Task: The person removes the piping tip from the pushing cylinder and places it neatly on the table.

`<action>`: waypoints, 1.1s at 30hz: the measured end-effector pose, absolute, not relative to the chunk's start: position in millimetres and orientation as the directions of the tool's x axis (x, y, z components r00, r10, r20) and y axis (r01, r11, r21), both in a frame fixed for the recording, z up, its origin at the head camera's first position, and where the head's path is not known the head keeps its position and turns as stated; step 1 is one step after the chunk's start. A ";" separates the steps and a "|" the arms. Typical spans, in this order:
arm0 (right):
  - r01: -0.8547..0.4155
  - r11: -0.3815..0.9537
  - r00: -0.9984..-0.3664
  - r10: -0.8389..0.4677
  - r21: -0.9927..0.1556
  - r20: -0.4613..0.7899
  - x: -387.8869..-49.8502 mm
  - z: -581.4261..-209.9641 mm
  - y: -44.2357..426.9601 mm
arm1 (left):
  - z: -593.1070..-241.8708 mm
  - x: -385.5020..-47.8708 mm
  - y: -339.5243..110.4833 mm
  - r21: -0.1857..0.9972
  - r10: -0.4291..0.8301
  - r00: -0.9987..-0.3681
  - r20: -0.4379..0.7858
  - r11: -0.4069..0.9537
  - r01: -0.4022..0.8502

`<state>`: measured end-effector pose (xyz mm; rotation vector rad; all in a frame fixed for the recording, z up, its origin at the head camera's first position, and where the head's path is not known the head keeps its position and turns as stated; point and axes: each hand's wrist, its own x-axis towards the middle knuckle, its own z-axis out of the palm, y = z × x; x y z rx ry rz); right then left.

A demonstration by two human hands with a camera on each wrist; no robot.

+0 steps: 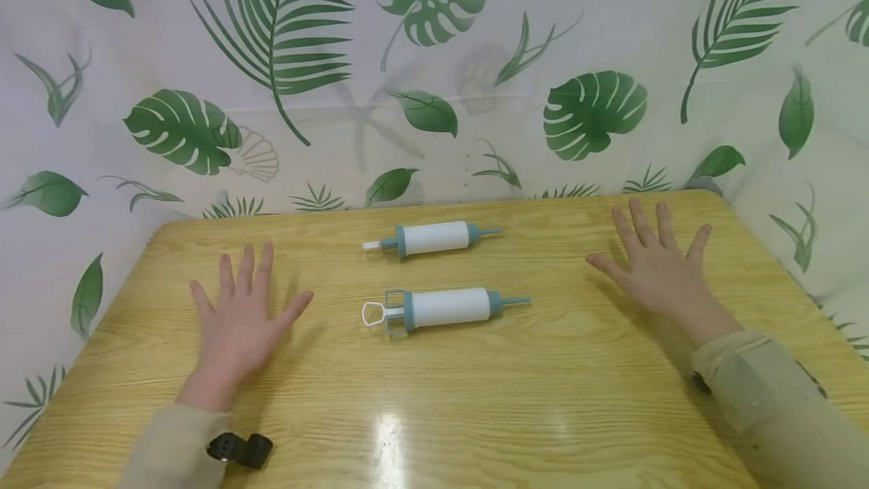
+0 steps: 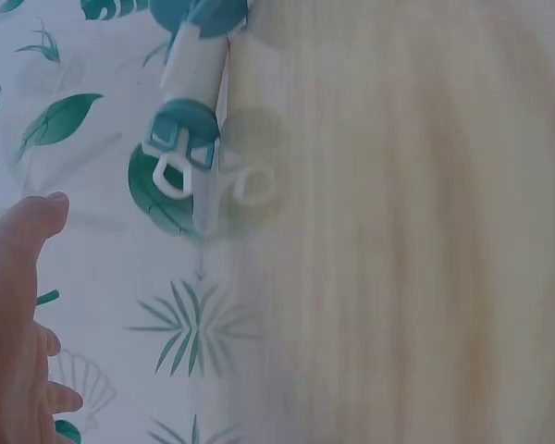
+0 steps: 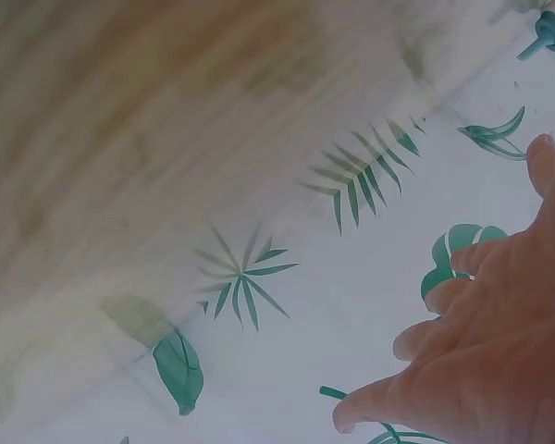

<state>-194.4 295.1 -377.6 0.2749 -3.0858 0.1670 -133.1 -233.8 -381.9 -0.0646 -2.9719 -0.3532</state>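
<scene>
Two large syringes with white barrels and grey-blue ends lie on the wooden table, one behind the other. Both nozzles point right. On the nearer syringe a white loop handle and square side grips show at the left end. The farther syringe has its white handle seen edge-on. To the left of them my left hand spreads its fingers, holding nothing. My right hand is likewise spread, well to their right. A syringe's handle end shows in the left wrist view; a grey-blue nozzle is at the right wrist view's corner.
The wooden table ends at the back against a white cloth printed with green leaves, which also hangs at both sides. A black wrist strap sits at the left sleeve.
</scene>
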 end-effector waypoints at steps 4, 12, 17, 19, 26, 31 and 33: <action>-0.178 0.979 -0.983 -0.174 -0.104 0.053 -193.7 -377.3 295.5 | -386.7 -129.0 -222.8 0.320 0.030 -0.989 0.147 0.944 0.076; -0.189 0.976 -0.981 -0.182 -0.113 0.065 -193.0 -375.2 294.3 | -395.0 -124.2 -192.4 0.461 0.055 -0.984 0.168 0.878 0.128; -0.196 0.974 -0.979 -0.187 -0.114 0.084 -193.3 -372.5 294.8 | -395.6 -120.9 -169.4 0.542 0.064 -0.973 0.222 0.821 0.178; -0.201 0.973 -0.977 -0.191 -0.111 0.091 -193.2 -371.1 293.8 | -397.5 -119.0 -160.6 0.588 0.068 -0.970 0.232 0.785 0.195; -0.280 0.934 -0.960 -0.265 -0.222 0.094 -188.0 -365.2 273.2 | -408.0 -119.2 -136.7 0.763 0.087 -0.967 0.241 0.599 0.244; -0.386 0.824 -0.922 -0.358 -0.414 0.147 -179.9 -358.6 248.8 | -416.3 -123.3 -126.4 0.863 0.071 -0.967 0.245 0.437 0.251; -0.418 0.771 -0.905 -0.398 -0.481 0.148 -176.7 -358.4 239.2 | -418.1 -124.9 -123.3 0.866 0.074 -0.963 0.259 0.425 0.265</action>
